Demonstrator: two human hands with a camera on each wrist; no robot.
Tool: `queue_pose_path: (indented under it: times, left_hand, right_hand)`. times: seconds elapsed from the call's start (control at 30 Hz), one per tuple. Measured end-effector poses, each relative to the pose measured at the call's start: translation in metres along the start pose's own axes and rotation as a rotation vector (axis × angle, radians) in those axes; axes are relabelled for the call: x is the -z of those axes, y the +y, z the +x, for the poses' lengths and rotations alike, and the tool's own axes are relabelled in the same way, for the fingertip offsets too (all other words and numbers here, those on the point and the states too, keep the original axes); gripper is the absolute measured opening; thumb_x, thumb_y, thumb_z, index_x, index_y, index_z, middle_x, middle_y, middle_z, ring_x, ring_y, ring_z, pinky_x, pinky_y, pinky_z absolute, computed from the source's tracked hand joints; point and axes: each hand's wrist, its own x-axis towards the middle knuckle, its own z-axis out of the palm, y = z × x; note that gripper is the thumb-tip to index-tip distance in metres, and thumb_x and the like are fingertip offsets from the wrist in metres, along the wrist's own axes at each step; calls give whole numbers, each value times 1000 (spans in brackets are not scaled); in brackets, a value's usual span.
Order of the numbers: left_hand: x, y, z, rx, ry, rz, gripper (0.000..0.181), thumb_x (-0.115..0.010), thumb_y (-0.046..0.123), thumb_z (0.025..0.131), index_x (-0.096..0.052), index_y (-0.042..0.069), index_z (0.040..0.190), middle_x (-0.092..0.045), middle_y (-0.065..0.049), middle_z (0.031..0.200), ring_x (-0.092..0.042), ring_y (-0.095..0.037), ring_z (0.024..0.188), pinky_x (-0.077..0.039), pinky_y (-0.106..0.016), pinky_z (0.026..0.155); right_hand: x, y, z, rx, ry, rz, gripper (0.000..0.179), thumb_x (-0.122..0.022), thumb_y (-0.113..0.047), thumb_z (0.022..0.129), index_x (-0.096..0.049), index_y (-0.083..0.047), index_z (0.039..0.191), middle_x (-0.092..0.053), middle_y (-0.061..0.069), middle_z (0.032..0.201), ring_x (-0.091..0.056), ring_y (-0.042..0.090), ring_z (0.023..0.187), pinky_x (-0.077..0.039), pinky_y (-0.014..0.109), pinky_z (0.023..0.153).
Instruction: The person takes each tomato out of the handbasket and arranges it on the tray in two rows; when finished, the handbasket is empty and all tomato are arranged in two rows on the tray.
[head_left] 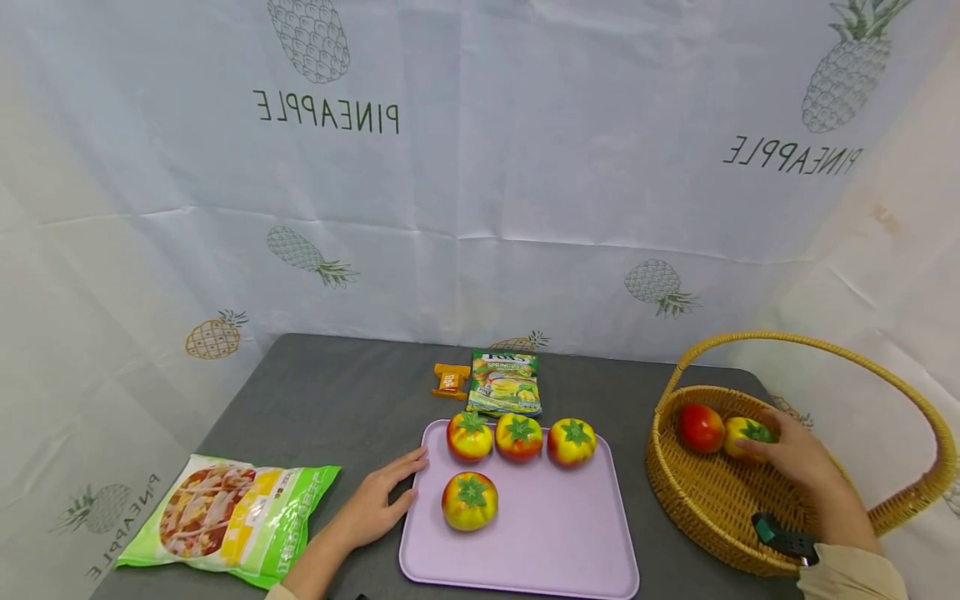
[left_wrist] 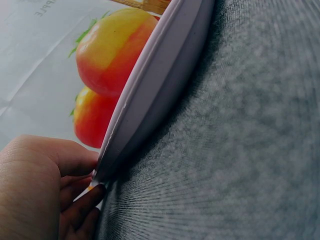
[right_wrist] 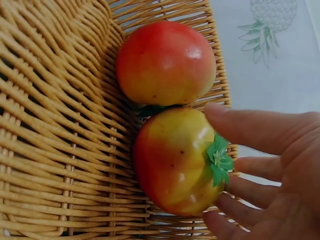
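My right hand [head_left: 798, 454] reaches into a wicker basket [head_left: 678, 500], its thumb and fingers spread about a yellow-and-red, persimmon-like fruit [right_wrist: 175, 160] with a green leafy top. Whether the fingertips press on it I cannot tell. Beside it in the basket lies a redder fruit [right_wrist: 167, 62]. At the left edge of a lilac tray [head_left: 555, 533], my left hand [head_left: 375, 504] touches the rim with fingers extended. On the tray, three similar fruits form a row at the back, one of them the right-hand fruit [head_left: 572, 442]. A single fruit [head_left: 469, 502] sits in front of them.
A green bag with a food picture [head_left: 225, 517] lies left of my left arm. Behind the tray are a green Fox's packet [head_left: 505, 385] and a small orange packet [head_left: 451, 381]. The basket's tall handle [head_left: 795, 337] arches over it. A pineapple-print cloth [head_left: 480, 183] hangs behind the grey table.
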Motion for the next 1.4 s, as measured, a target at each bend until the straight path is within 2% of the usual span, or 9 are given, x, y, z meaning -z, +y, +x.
queue_pose_path:
  times: [0.07, 0.17, 0.4, 0.63, 0.73, 0.87, 1.03, 1.23, 1.4]
  left_hand:
    - [0, 0, -1, 0, -2, 4, 39, -58, 18, 92, -57, 11, 131, -48, -3, 144, -48, -26, 130, -42, -46, 103]
    - [-1, -1, -1, -6, -2, 4, 39, -58, 18, 93, -58, 11, 131, -49, -3, 143, -48, -26, 130, -42, -46, 103]
    - [0, 0, 0, -21, 8, -5, 39, -60, 15, 91, -58, 8, 129, -50, -5, 142, -49, -27, 129, -42, -45, 103]
    - [2, 1, 0, -7, -1, -9, 40, -60, 14, 90, -58, 8, 129, -49, -5, 143, -48, -27, 130, -41, -45, 103]
    - [2, 1, 0, -3, -4, -8, 39, -60, 15, 91, -58, 9, 130, -49, -4, 143, -48, -27, 130, -42, -45, 103]
    - [2, 2, 1, -4, -6, -3, 39, -59, 15, 91, -58, 9, 130, -49, -4, 143, -48, -26, 130, -42, -46, 103]
    - [2, 2, 2, -10, -6, 0, 39, -60, 15, 91, -58, 9, 130, -49, -4, 143, -48, -26, 129, -42, -45, 103]
    - [2, 0, 2, -14, -3, 5, 39, -59, 16, 91, -58, 10, 130, -49, -4, 143, -49, -26, 129, -42, -46, 103]
    - [0, -1, 0, -30, 10, 16, 39, -59, 17, 92, -58, 10, 130, -50, -5, 142, -49, -27, 128, -44, -45, 102]
  right_hand:
    - [-1, 2, 0, -2, 12, -17, 90, -63, -41, 88, -21, 23, 136, -34, 45, 130, -46, 53, 106, -47, 54, 81]
    - [-3, 4, 1, -9, 14, -42, 88, -64, -40, 87, -24, 23, 134, -39, 44, 123, -52, 46, 98, -48, 44, 73]
    - [-6, 4, 3, -3, 33, -112, 87, -66, -42, 86, -29, 23, 130, -44, 44, 116, -53, 46, 93, -47, 48, 72]
    - [-7, 5, 5, 23, 66, -162, 84, -68, -39, 84, -33, 25, 126, -48, 44, 108, -54, 42, 86, -47, 41, 65]
    - [-4, 4, 5, 13, 84, -151, 86, -66, -41, 85, -30, 24, 129, -41, 47, 113, -48, 50, 93, -48, 47, 67]
    - [-1, 1, 1, -3, 104, -142, 91, -63, -44, 87, -23, 23, 135, -23, 52, 127, -29, 65, 110, -40, 66, 78]
    - [4, -8, -5, 36, 136, -141, 91, -62, -43, 88, -21, 21, 138, -22, 50, 133, -24, 67, 115, -33, 71, 85]
    - [8, -29, -16, 77, 206, -125, 85, -64, -42, 87, -28, 19, 136, -39, 46, 123, -44, 58, 102, -42, 62, 75]
    - [11, -49, -24, 120, 233, -114, 81, -65, -42, 87, -35, 16, 134, -44, 41, 119, -48, 50, 96, -45, 48, 67]
